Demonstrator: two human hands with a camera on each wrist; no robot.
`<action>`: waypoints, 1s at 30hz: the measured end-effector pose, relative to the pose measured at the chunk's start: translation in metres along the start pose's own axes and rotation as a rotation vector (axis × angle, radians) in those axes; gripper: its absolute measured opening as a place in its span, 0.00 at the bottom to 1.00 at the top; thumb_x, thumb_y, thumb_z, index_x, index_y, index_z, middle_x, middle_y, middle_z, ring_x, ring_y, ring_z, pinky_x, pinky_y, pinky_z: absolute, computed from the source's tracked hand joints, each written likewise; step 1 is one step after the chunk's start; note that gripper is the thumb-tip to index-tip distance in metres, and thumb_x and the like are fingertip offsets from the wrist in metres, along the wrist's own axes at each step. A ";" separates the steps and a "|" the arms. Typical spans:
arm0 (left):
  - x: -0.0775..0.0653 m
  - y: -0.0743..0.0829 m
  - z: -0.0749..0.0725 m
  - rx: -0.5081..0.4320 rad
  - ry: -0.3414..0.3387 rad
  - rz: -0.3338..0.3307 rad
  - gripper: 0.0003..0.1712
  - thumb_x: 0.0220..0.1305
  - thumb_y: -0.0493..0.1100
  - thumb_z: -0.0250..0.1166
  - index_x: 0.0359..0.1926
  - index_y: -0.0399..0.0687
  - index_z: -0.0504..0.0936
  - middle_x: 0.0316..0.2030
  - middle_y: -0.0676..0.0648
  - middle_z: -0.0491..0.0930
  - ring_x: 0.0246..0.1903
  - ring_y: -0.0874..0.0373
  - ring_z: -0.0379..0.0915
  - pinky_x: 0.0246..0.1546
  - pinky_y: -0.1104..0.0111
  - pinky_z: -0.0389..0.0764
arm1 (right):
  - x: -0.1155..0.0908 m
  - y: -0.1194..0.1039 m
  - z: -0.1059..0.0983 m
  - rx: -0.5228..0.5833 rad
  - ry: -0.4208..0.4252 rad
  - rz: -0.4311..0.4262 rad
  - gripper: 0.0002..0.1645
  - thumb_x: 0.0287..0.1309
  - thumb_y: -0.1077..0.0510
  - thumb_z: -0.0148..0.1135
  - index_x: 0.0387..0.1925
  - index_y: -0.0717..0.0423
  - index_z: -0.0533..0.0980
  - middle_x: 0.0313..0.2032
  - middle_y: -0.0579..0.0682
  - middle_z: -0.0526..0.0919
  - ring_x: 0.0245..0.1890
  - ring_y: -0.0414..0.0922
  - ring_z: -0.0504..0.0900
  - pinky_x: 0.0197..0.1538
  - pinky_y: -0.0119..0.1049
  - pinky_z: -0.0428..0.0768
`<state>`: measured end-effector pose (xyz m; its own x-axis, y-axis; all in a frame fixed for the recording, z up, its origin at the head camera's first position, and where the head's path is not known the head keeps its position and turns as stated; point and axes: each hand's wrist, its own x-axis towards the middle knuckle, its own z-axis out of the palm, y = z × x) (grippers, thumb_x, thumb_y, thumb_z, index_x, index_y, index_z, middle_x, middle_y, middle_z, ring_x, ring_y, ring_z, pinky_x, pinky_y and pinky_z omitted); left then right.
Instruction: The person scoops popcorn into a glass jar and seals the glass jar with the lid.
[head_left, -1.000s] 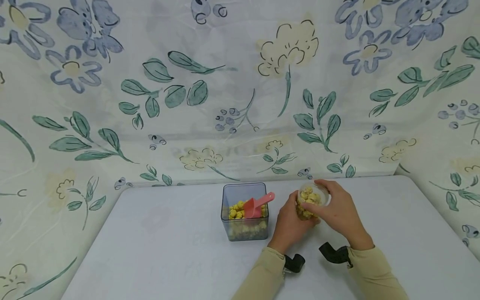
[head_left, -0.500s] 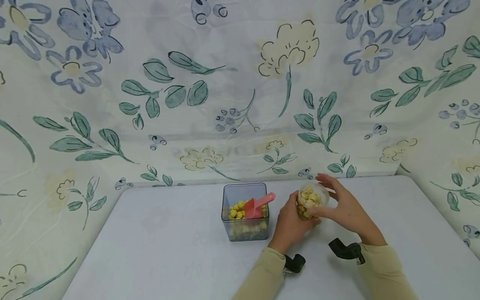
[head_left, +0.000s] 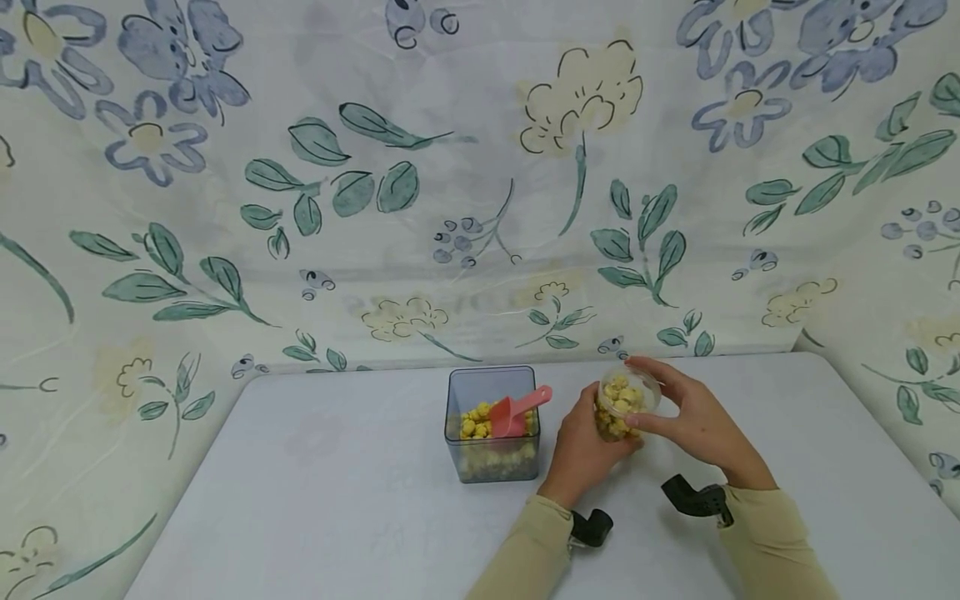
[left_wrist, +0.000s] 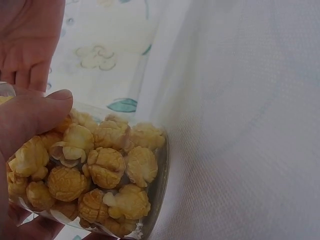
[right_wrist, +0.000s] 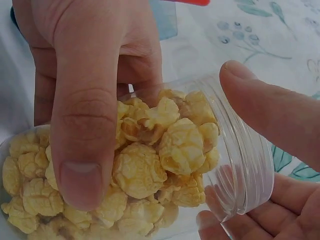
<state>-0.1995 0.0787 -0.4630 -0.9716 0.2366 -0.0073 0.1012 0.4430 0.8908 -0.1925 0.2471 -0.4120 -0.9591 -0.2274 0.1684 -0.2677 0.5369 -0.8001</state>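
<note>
A clear plastic jar (head_left: 617, 410) of yellow popcorn is tilted between both hands, its round mouth end toward the upper right. My left hand (head_left: 585, 446) grips the jar's body, the thumb lying along the side in the right wrist view. Around the clear, ridged mouth end (right_wrist: 245, 160), my right hand (head_left: 693, 417) has its thumb on one side and its fingers on the other. The left wrist view shows popcorn pieces (left_wrist: 105, 167) through the jar's wall near its base. To the left stands a square bluish see-through container (head_left: 498, 462) with more popcorn and a pink scoop (head_left: 517, 408).
The white table (head_left: 322, 483) runs back to a floral cloth (head_left: 480, 317) that hangs behind and along the sides. The scoop's handle sticks out over the container's right rim. Black wrist mounts (head_left: 697, 497) sit at both cuffs.
My right hand's fingers spread off the jar's mouth end and shifted right, then came back in around it. My left hand holds the jar in nearly the same place; container and scoop stay put.
</note>
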 end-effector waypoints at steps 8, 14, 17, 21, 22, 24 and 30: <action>0.001 0.002 0.000 -0.005 -0.002 -0.002 0.49 0.46 0.53 0.74 0.67 0.55 0.59 0.59 0.56 0.68 0.57 0.63 0.64 0.59 0.61 0.66 | 0.001 -0.009 0.004 -0.084 0.055 0.086 0.50 0.43 0.40 0.71 0.64 0.56 0.62 0.61 0.55 0.67 0.60 0.55 0.66 0.58 0.55 0.66; 0.002 0.002 -0.002 -0.008 -0.009 -0.004 0.50 0.46 0.55 0.74 0.67 0.55 0.58 0.58 0.57 0.68 0.56 0.64 0.65 0.58 0.62 0.67 | 0.002 -0.017 0.009 -0.136 0.100 0.105 0.51 0.42 0.38 0.71 0.63 0.60 0.64 0.57 0.58 0.69 0.57 0.55 0.68 0.57 0.55 0.68; 0.003 0.002 -0.002 0.000 -0.005 -0.001 0.50 0.46 0.56 0.73 0.67 0.55 0.58 0.58 0.57 0.69 0.56 0.64 0.65 0.58 0.62 0.67 | 0.002 -0.020 0.010 -0.173 0.123 0.111 0.50 0.42 0.39 0.71 0.62 0.60 0.66 0.54 0.58 0.71 0.55 0.56 0.70 0.55 0.55 0.69; 0.004 0.001 -0.001 -0.001 -0.003 0.002 0.50 0.46 0.56 0.73 0.67 0.55 0.58 0.58 0.57 0.69 0.56 0.65 0.65 0.58 0.62 0.67 | 0.002 -0.023 0.014 -0.223 0.151 0.144 0.49 0.41 0.37 0.71 0.61 0.59 0.67 0.50 0.58 0.73 0.50 0.57 0.72 0.50 0.54 0.73; 0.004 0.001 -0.001 -0.002 -0.003 0.003 0.50 0.46 0.56 0.73 0.67 0.55 0.58 0.58 0.57 0.69 0.56 0.65 0.65 0.58 0.62 0.67 | 0.002 -0.023 0.014 -0.232 0.156 0.151 0.50 0.41 0.36 0.71 0.61 0.59 0.67 0.49 0.58 0.73 0.49 0.58 0.72 0.48 0.54 0.74; 0.004 0.000 -0.001 -0.004 -0.003 0.004 0.49 0.46 0.56 0.73 0.67 0.55 0.58 0.58 0.57 0.69 0.56 0.65 0.65 0.58 0.62 0.67 | 0.002 -0.023 0.015 -0.239 0.159 0.153 0.50 0.40 0.35 0.70 0.61 0.60 0.67 0.49 0.59 0.73 0.49 0.58 0.72 0.47 0.54 0.74; 0.004 0.001 -0.001 -0.004 0.000 0.013 0.50 0.46 0.56 0.73 0.67 0.55 0.58 0.59 0.57 0.68 0.56 0.64 0.65 0.58 0.62 0.67 | 0.003 -0.013 0.007 -0.134 0.082 0.075 0.54 0.40 0.41 0.73 0.65 0.59 0.61 0.60 0.58 0.65 0.58 0.55 0.66 0.56 0.54 0.69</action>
<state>-0.2039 0.0788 -0.4619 -0.9701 0.2426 0.0045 0.1133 0.4363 0.8926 -0.1911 0.2334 -0.4050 -0.9797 -0.1187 0.1617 -0.1997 0.6549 -0.7289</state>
